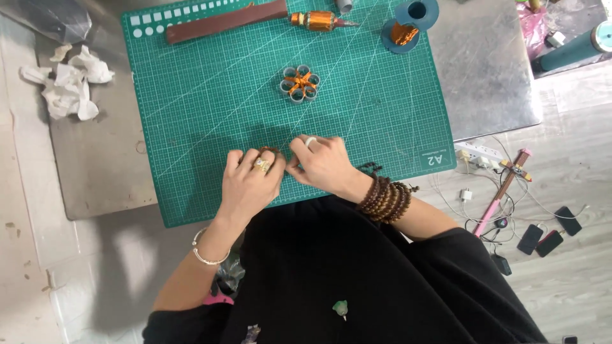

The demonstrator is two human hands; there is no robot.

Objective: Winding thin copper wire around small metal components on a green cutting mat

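While both hands meet at frame centre, I see my left hand and right hand pinching a small brown ring, grip narrow, on the green cutting mat.

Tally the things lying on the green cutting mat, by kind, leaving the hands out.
Flower-shaped ring cluster with orange wire: 1
Teal spool of orange wire: 1
Brown flat strip: 1
Orange-wrapped tool: 1
Grey cylinder at the top edge: 1
Total: 5
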